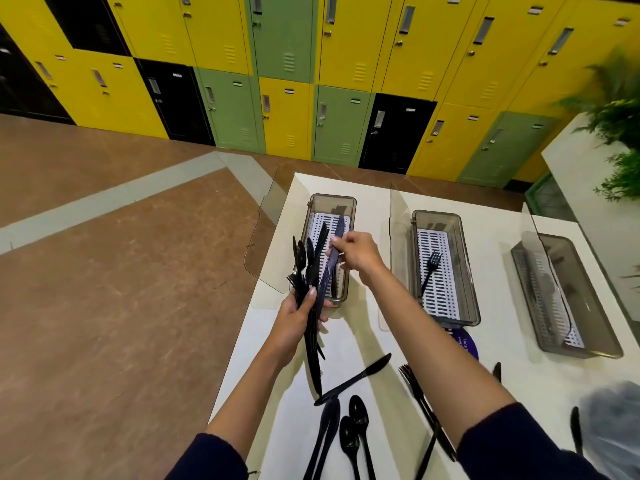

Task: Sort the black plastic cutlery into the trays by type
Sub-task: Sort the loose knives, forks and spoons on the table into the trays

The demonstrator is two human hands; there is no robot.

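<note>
White counter (491, 223) faces yellow, green and black lockers (346, 46). Left grip (294, 318) clutches a cutlery bundle (304, 265); right grip (358, 252) pinches a knife (329, 268). Contents of the far-right tray (585, 353) are blurred.

We face yellow, green and black lockers (287, 109) across a brown floor (104, 271); a leafy plant (620, 84) stands at right.

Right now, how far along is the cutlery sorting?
Early. Done: one fork lies in the middle tray. In hand: the left hand grips a mixed bundle, and the right hand pinches a knife over the left tray. Left: that bundle, plus a loose knife, spoons and forks on the table.
</note>
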